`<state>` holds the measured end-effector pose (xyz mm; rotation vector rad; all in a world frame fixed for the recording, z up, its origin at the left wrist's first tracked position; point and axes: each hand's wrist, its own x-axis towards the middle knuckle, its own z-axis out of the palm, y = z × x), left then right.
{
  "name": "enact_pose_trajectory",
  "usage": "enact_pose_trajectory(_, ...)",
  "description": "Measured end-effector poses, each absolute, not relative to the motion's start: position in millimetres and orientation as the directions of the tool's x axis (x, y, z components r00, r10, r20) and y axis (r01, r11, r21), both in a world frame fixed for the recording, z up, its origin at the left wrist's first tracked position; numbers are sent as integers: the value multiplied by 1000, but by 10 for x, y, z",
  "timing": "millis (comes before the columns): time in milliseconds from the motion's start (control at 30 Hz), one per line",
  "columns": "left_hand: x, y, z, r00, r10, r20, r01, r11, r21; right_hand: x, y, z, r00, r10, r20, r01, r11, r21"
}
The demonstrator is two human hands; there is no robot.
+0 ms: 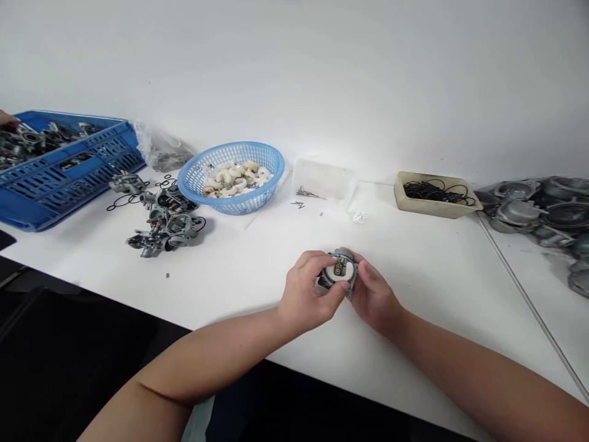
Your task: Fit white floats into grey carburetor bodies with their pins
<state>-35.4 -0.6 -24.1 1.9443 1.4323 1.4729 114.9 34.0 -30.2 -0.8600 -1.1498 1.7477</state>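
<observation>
Far left of the grip, another person's hand (pixel 8 121) reaches in at the edge of a blue crate (pixel 101 147) of metal parts. Nearer the grip, but still well to its left, a cluster of grey metal parts (pixel 161 224) lies on the white table (pixel 257 270), with black rings (pixel 120 201) beside it and a clear plastic bag (pixel 161 147) behind. Next comes a round blue basket (pixel 239 207) of white curved pieces (pixel 230 177), up and left of the grip.

At the grip, the left hand (pixel 309 291) pinches the white curved float (pixel 343 276) between thumb and fingers. The float sits on the round metal part (pixel 344 253), which lies between the two hands, above the table. The right hand (pixel 375 293) cups that part from its right side, fingers curled behind it.

Beyond the grip are small pins (pixel 309 194) by a white tray (pixel 329 175). Up and right stands a cream box (pixel 435 209) of black rings. Farthest right are bagged metal parts (pixel 543 212).
</observation>
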Motion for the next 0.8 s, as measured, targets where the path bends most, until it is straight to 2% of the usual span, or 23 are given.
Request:
enact_pose_trajectory(167,-340,-6,-232,-27,835,549,549,-447,706,1132,319,-523,-450,882,-137,-471,-365,-803)
enact_pose_trajectory(333,-311,3,-206,-28,817,576,585,-453,672,1163,327,-451,-427,890,-160,-461,-367,-808)
enact_pose_trajectory(567,-300,43,-169,-39,763,645,721,-426,547,1118,309,-429,-424,888,-176,-468,-382,-797)
enact_pose_trajectory(800,-282,40,-159,-27,749,662,732,-436,523,1109,308,-401,-411,893,-184,-468,-380,-798)
